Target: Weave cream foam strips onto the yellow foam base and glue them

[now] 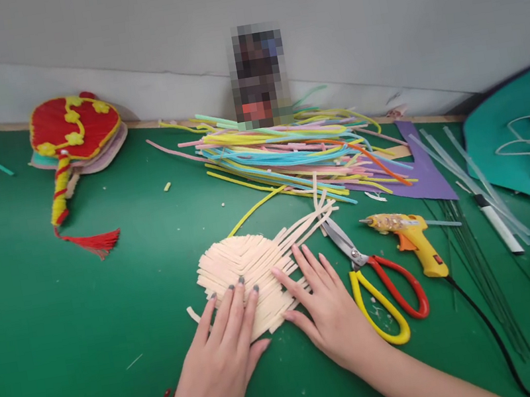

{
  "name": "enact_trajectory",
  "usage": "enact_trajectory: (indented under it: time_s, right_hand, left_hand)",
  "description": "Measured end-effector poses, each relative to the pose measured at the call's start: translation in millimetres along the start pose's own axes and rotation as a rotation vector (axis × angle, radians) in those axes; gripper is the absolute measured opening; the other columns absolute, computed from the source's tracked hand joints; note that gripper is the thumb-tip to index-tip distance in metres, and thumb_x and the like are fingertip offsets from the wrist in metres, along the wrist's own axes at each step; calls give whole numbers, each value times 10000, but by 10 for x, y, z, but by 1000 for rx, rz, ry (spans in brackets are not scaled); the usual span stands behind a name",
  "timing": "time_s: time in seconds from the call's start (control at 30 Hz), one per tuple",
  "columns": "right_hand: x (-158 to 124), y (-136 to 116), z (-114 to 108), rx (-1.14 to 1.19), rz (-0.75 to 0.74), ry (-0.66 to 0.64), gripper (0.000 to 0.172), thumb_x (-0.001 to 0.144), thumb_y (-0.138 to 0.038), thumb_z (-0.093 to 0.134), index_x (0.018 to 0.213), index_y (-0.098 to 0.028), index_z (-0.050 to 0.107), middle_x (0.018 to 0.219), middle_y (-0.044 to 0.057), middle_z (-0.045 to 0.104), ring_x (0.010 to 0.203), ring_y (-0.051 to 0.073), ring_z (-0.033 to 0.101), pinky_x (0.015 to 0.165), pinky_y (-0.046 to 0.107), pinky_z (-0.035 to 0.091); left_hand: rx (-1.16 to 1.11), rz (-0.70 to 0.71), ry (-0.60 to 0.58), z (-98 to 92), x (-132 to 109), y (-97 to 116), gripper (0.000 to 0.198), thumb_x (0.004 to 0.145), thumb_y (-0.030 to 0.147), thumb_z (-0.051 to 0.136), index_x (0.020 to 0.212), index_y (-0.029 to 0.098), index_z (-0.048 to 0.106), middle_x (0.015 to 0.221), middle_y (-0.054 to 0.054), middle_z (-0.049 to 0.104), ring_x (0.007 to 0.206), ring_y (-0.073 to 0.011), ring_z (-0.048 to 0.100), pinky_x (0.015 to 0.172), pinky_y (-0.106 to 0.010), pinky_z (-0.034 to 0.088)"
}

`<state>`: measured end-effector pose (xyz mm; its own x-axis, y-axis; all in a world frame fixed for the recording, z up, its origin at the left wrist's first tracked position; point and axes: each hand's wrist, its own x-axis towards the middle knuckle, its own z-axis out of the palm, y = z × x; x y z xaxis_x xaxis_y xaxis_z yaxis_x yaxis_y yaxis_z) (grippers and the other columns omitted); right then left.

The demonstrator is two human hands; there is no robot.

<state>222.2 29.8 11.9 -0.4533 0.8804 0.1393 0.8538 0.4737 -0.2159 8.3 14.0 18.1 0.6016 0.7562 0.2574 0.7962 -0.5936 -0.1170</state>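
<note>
A cream-coloured round piece made of pipe cleaners (239,259) laid side by side lies flat on the green table, with loose strip ends sticking out at its upper right. My left hand (223,346) rests on its lower left part, fingers stretched out and flat. On its right edge lies my right hand (324,303), fingers spread, fingertips touching the strips. Neither hand grips anything. Just right of my right hand are scissors (357,257) with one red and one yellow handle, their blades at the loose strip ends.
A yellow hot glue gun (408,233) lies right of the scissors, its black cord running forward. Behind is a pile of coloured pipe cleaners (277,149) partly on purple sheet (421,167). A red fan (77,124) with a tassel sits back left. Green wires (483,278) and a white marker (499,225) lie right.
</note>
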Motion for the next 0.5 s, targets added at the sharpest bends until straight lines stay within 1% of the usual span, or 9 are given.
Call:
enact_trajectory:
  time_s: [0.17,0.37,0.5]
  right_hand:
    - [-8,18,3,7,-26,3,566,936,-411,462,1470,-306,305,1582,101,102,1430,337,170,1071,582,331]
    - [-6,16,22,4,-28,16,550,937,-413,457,1461,-303,329,1575,105,149,1431,338,169,1057,593,345]
    - [-1,5,17,0,-18,16,541,933,-420,461,1450,-303,354,1569,102,179,1425,339,191,1054,588,353]
  left_hand:
    - [-8,-6,-6,-2,13,1,487,995,376,276,1265,101,574,1292,-129,606,1137,-264,576,1050,-416,293]
    - [-19,-8,-2,10,19,-6,461,987,360,308,1254,105,583,1283,-129,613,1132,-272,576,1032,-419,318]
    - [-36,-11,6,18,20,-3,444,980,346,330,1242,98,590,1272,-135,619,1125,-278,578,1029,-419,327]
